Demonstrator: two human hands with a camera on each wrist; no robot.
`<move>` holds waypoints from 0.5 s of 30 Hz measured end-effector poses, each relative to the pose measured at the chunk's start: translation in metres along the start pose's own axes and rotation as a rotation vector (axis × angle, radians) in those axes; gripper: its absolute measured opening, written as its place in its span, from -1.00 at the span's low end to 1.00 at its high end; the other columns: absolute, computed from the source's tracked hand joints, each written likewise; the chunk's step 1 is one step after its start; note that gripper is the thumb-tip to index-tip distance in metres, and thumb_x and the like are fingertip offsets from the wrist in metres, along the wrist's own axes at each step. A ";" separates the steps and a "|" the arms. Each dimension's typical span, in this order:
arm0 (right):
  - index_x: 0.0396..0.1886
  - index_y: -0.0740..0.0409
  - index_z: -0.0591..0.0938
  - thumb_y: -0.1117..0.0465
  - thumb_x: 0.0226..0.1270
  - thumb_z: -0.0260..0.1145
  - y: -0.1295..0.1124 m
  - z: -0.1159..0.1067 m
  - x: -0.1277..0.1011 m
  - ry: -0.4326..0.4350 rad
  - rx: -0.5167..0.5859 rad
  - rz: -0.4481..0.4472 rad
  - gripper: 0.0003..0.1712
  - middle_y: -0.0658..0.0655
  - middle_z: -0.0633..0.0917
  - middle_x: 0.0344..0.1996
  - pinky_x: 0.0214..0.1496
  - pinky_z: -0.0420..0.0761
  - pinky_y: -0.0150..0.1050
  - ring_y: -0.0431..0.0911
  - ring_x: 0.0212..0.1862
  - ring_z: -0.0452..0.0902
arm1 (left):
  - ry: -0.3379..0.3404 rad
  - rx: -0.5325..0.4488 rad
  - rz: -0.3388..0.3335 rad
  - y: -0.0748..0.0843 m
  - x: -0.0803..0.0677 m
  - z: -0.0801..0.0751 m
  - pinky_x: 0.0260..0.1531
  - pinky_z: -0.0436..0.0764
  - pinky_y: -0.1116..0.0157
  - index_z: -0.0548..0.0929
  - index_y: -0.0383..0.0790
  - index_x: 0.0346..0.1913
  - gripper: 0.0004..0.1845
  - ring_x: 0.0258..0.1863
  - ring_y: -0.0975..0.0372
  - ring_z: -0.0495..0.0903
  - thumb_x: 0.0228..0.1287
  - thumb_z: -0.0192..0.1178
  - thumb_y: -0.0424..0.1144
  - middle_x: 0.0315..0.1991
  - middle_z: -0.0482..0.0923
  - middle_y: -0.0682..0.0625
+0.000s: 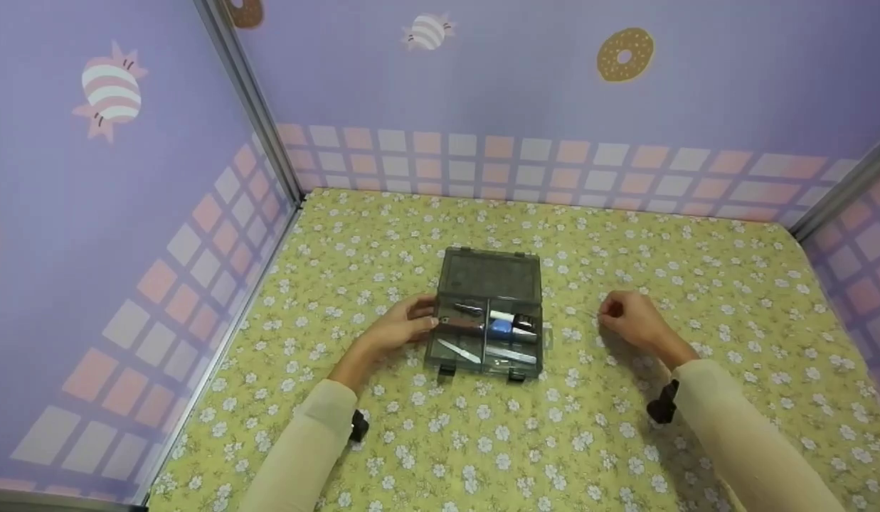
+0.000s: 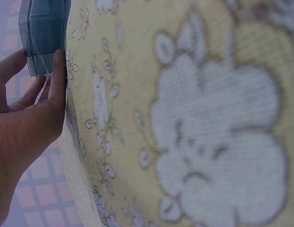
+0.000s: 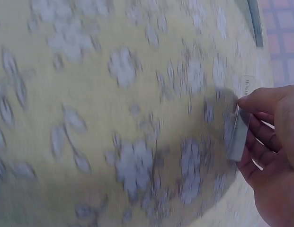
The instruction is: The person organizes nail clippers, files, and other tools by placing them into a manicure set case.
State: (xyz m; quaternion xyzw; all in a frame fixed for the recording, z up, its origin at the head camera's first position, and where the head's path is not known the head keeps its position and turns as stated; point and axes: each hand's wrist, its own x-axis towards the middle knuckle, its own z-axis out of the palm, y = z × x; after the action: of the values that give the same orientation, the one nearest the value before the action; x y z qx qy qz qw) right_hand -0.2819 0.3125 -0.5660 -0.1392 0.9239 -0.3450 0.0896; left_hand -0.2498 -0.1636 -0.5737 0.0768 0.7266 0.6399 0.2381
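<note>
A smoky translucent plastic organizer box (image 1: 490, 277) lies with its lid folded back, away from me, in the head view. My left hand (image 1: 400, 323) grips its left side; the left wrist view shows the thumb and fingers at a corner of the box (image 2: 42, 30). To the right of the box, my right hand (image 1: 630, 318) is low over the cloth. In the right wrist view it pinches a thin, flat, clear strip (image 3: 239, 135) with small dark print at one end; its exact kind cannot be told.
Inside the box's compartments lie a brown item (image 1: 462, 324), a blue item (image 1: 500, 327), a pale narrow strip (image 1: 459, 350) and several other small things. Two dark latches stick out in front. A flowered yellow cloth (image 1: 482, 441) covers the table, with patterned walls (image 1: 525, 85) behind and beside it.
</note>
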 end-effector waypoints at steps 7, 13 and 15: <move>-0.20 0.25 0.71 0.36 0.47 0.39 -0.053 0.022 0.010 -0.018 0.080 -0.165 -0.98 0.11 0.73 -0.32 -0.28 0.66 -0.26 -0.06 -0.28 0.63 | 0.000 0.006 0.005 0.000 0.000 -0.001 0.41 0.50 -0.03 0.20 -0.26 0.66 -0.33 0.49 -0.07 0.39 0.63 0.16 -0.31 0.57 0.29 -0.22; -0.21 0.25 0.71 0.34 0.47 0.41 -0.099 0.042 0.013 -0.100 0.115 -0.285 -0.96 0.05 0.73 -0.32 -0.19 0.71 -0.21 -0.08 -0.26 0.65 | 0.000 0.029 0.012 0.000 0.000 0.000 0.41 0.49 -0.04 0.20 -0.29 0.66 -0.31 0.51 -0.10 0.37 0.61 0.18 -0.29 0.58 0.27 -0.27; -0.19 0.26 0.73 0.33 0.48 0.42 -0.110 0.048 0.012 -0.136 0.120 -0.311 -0.94 0.04 0.73 -0.32 -0.21 0.70 -0.23 -0.10 -0.27 0.64 | 0.000 0.030 0.015 0.001 0.001 0.000 0.41 0.50 -0.04 0.20 -0.30 0.65 -0.31 0.51 -0.10 0.37 0.61 0.19 -0.29 0.58 0.27 -0.28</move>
State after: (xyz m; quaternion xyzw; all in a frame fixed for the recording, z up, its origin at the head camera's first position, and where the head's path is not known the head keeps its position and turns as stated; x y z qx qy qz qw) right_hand -0.2595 0.1998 -0.5301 -0.2979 0.8608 -0.3989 0.1055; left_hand -0.2503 -0.1629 -0.5733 0.0861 0.7356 0.6306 0.2320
